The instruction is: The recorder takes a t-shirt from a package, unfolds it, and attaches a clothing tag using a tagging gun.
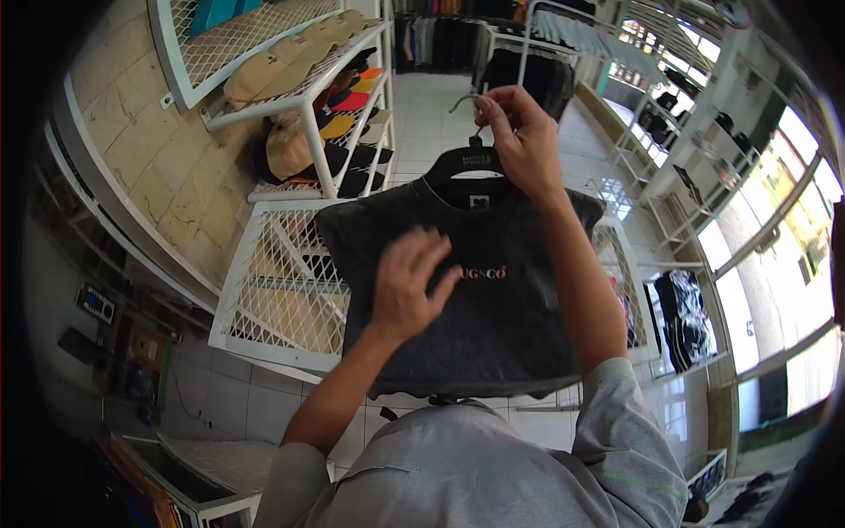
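A black T-shirt (pixel 462 330) with small multicoloured lettering on its chest lies spread over a white wire-mesh table. Inside its neck sits a black clothes hanger (pixel 455 160) with a metal hook. My right hand (pixel 525 135) pinches that hook between thumb and fingers, above the collar. Over the upper left of the shirt, my left hand (pixel 410 284) is slightly blurred, its fingers apart and nothing in them. Whether it touches the fabric I cannot tell. Part of the lettering is hidden behind its thumb.
The white mesh table (pixel 284 336) extends on both sides of the shirt. At the left, a white shelf rack (pixel 317 132) carries beige caps (pixel 264 72) and other coloured caps. Clothes racks (pixel 439 43) stand at the back. Glass doors (pixel 759 290) line the right.
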